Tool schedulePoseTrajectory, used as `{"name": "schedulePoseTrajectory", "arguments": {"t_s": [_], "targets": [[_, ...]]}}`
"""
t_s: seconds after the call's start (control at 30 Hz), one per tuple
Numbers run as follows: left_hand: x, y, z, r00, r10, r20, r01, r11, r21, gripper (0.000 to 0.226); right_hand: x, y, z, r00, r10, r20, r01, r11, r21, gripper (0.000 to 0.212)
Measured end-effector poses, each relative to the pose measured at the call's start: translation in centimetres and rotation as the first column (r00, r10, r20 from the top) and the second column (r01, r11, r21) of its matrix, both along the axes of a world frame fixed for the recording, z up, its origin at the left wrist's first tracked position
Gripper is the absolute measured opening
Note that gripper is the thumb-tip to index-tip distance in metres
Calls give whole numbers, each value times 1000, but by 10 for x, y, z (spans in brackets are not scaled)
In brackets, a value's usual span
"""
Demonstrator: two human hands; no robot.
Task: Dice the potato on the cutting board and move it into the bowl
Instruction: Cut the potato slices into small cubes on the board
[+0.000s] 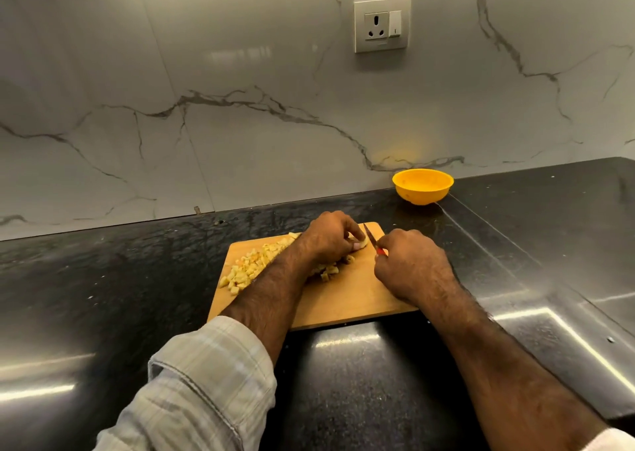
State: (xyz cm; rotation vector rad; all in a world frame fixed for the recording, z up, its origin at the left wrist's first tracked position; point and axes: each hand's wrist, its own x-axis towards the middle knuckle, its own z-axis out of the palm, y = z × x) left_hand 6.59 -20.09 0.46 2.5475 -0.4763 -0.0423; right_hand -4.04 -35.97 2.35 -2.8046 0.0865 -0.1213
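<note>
A wall socket (382,24) sits on the veined marble backsplash (240,114) above a black countertop (103,279).

Cutting board (343,299) on counter (103,296), diced pieces (247,268) on its left part, bowl (422,186) behind it to the right, by the wall (240,124)

Home kitchen, dark polished stone bench (103,296), marble-veined wall panels (240,124), wall socket with switch (382,24), wooden cutting board (347,299), yellow bowl (422,186)

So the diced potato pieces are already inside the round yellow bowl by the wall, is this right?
Not right: in the head view the diced potato pieces lie on the wooden cutting board. The round yellow bowl stands by the wall, apparently empty.
</note>
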Motion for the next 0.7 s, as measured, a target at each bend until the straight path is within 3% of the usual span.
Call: {"name": "schedulePoseTrajectory", "arguments": {"t_s": [0.27, 0.57, 0.7], "targets": [[6, 1, -7, 997, 81, -4, -81, 997, 1, 22, -4, 11, 2, 999, 17, -32, -19, 997, -80, 39], [7, 4, -7, 996, 52, 72, -62, 988, 143, 18, 3, 29, 9, 994, 67, -91, -89, 961, -262, 37], [0, 3, -3, 993, 63, 95, -79, 981, 178, 18, 5, 30, 8, 995, 56, -79, -72, 974, -217, 32]]}}
